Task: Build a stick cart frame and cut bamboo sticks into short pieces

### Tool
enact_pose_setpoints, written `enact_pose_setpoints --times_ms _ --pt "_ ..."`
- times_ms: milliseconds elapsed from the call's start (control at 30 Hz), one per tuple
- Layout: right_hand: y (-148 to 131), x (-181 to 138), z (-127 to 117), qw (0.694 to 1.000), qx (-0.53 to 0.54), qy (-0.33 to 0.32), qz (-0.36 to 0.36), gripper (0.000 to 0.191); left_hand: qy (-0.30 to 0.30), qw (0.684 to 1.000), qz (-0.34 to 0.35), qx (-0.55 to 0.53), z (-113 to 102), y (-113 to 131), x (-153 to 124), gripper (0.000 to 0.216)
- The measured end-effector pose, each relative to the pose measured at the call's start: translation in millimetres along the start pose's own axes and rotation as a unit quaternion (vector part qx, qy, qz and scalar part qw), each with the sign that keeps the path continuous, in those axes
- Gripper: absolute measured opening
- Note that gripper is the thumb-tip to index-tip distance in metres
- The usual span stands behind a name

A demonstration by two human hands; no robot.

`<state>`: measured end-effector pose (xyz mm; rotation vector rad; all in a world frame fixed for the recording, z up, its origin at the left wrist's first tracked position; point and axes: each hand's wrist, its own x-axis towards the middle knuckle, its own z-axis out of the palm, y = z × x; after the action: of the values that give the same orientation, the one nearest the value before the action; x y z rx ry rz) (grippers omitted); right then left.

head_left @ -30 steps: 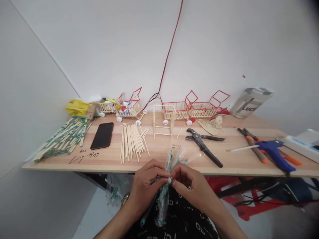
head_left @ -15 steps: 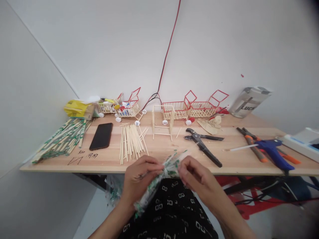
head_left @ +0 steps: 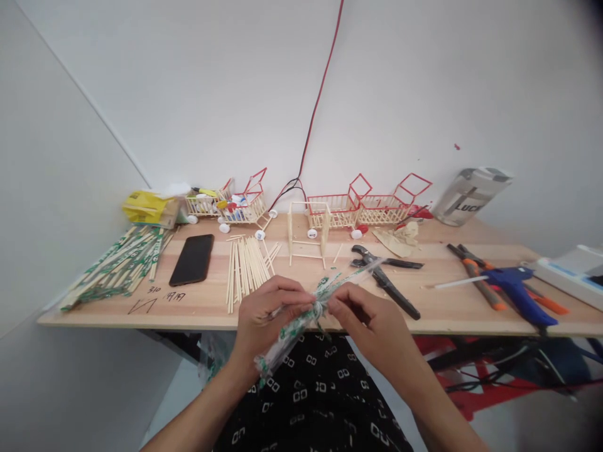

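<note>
A bunch of clear plastic chopstick wrappers with green print is held just over the table's front edge, above my lap. Around its middle is a tight gathered twist or knot. My left hand pinches the bunch just left of that knot, thumb and fingertips pressed together. Close on the knot's right side, my right hand pinches the plastic, and loose ends stick out above it toward the pliers. My fingers partly hide the knot.
Bare sticks, a phone and wrapped chopsticks lie left on the table. Behind stand a stick frame and several small stick carts. Black-handled cutters, orange-handled pliers and a blue glue gun lie right.
My right hand has moved left, in closer to the knot. Long wrapper ends now stretch up and right past it. My left hand has stayed nearly in place.
</note>
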<state>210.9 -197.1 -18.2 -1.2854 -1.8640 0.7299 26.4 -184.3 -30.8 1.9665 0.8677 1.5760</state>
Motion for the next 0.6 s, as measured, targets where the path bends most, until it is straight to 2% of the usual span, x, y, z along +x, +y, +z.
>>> enact_pose_setpoints --times_ms 133,233,333,467,600 --pt "-12 23 -23 0.993 -0.063 0.033 -0.091 0.027 -0.002 1.000 0.009 0.002 -7 3 28 0.017" --pt "-19 43 -47 0.979 -0.130 0.081 -0.133 0.026 0.039 0.999 0.009 0.021 -17 4 55 0.009" --pt "-16 63 -67 0.968 -0.160 0.119 -0.149 0.028 0.088 0.995 -0.024 0.027 -29 -3 77 0.012" --pt "-6 89 -76 0.965 -0.186 0.104 -0.154 0.033 0.082 0.991 -0.101 -0.024 -36 -26 101 0.025" --pt "-4 110 -79 0.964 -0.185 0.115 -0.152 0.038 0.095 0.989 -0.112 -0.035 -35 -44 120 0.026"
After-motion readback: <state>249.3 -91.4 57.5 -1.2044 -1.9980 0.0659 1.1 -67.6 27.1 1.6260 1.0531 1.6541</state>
